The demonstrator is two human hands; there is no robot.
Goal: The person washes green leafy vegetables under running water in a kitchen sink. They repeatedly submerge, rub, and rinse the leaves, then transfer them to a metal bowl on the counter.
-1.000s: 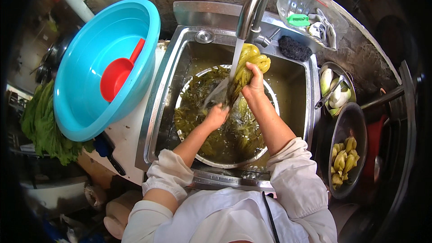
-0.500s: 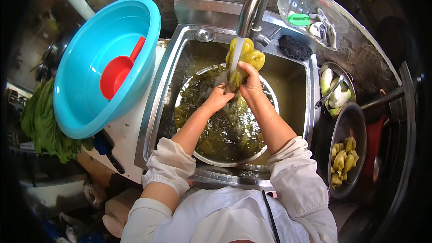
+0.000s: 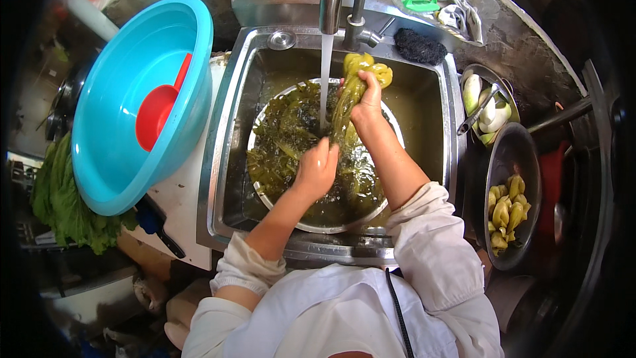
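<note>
My right hand [image 3: 368, 103] is wrapped round the thick stem end of a bunch of yellow-green pickled mustard greens [image 3: 345, 101], holding it above the water. Lower down, my left hand [image 3: 317, 169] is closed on the hanging leafy end. Beneath both hands, a round metal basin [image 3: 317, 229] stands in the steel sink [image 3: 213, 166], full of water and floating dark green leaves. A stream of water [image 3: 325, 76] from the curved faucet [image 3: 331, 0] falls into the basin, just left of the bunch. Part of the leafy end is hidden by my left fingers.
At left, a large blue tub [image 3: 96, 159] holds a red ladle [image 3: 154, 119], with leafy greens [image 3: 66, 192] and a knife [image 3: 169, 238] beside it. At right are a bowl of white-green vegetables [image 3: 490, 113] and a dark pan [image 3: 523, 238] of rinsed-looking greens [image 3: 509, 212]. A black scrubber [image 3: 420, 46] sits behind the sink.
The bunch has shifted out from under the water stream to its right. My left hand has moved down along the leaves, away from my right hand. The view has shifted slightly.
</note>
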